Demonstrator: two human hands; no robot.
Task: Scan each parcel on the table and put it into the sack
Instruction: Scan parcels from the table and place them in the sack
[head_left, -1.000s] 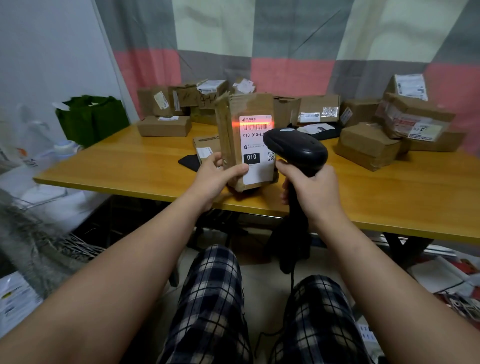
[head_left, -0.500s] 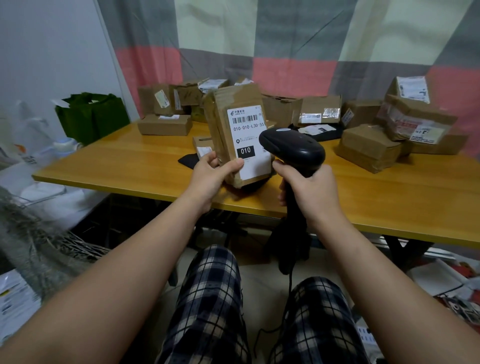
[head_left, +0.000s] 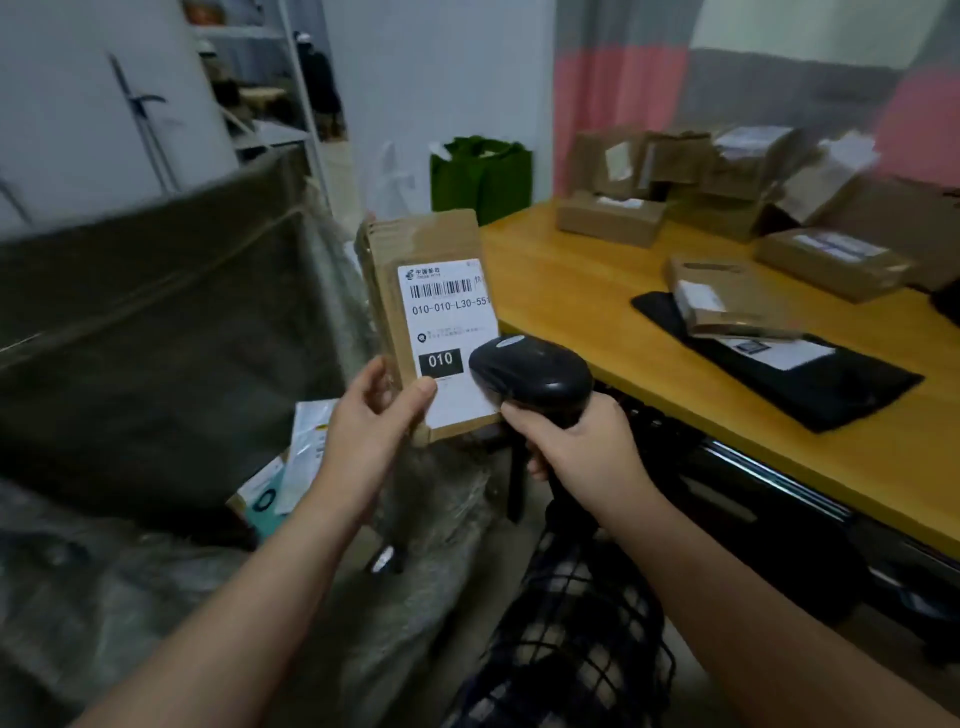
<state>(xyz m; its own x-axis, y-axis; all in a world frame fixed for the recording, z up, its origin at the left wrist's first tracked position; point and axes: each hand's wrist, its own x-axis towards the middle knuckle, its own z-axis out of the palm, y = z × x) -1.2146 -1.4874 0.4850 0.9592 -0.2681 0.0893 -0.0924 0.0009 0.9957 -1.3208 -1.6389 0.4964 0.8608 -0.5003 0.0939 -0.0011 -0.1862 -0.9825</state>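
Note:
My left hand (head_left: 370, 422) grips the lower end of a brown cardboard parcel (head_left: 410, 244) with a white label reading 010. It is held upright off the table's left end, above the big translucent sack (head_left: 156, 364) on the floor. My right hand (head_left: 576, 447) holds the black barcode scanner (head_left: 530, 371) by its handle, its head just in front of the label's lower right. Several flat packets lie inside the sack (head_left: 291, 467).
The yellow wooden table (head_left: 597, 291) at right carries several more cardboard parcels (head_left: 608, 218) and a black mat (head_left: 810, 379) with a small box (head_left: 727, 301) on it. A green bag (head_left: 483, 174) stands by the wall. My plaid-trousered legs are below.
The view has swung left from the table to the sack. My left hand carried the parcel off the table's edge and over the sack. The scanner's red light is off.

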